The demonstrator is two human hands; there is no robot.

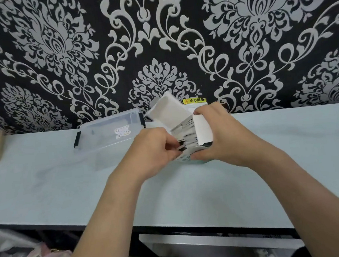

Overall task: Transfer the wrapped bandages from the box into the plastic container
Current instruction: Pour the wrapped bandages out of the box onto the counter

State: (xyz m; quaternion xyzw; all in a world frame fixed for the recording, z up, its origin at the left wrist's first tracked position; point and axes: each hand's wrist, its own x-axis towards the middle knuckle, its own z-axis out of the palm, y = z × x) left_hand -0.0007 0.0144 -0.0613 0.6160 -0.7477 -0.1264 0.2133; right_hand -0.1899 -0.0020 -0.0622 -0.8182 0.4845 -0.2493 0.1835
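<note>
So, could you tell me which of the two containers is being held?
The white cardboard box, gripped by the right hand; the clear plastic container with black latches rests untouched on the table.

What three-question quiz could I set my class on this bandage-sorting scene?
1. True or false: the plastic container lies on the table, left of the box.
2. Which grips the box? A: left hand; B: right hand; C: neither.
3. Fill in: the left hand pinches the ____ at the box's opening.
Key: 1 true; 2 B; 3 wrapped bandages.
</note>
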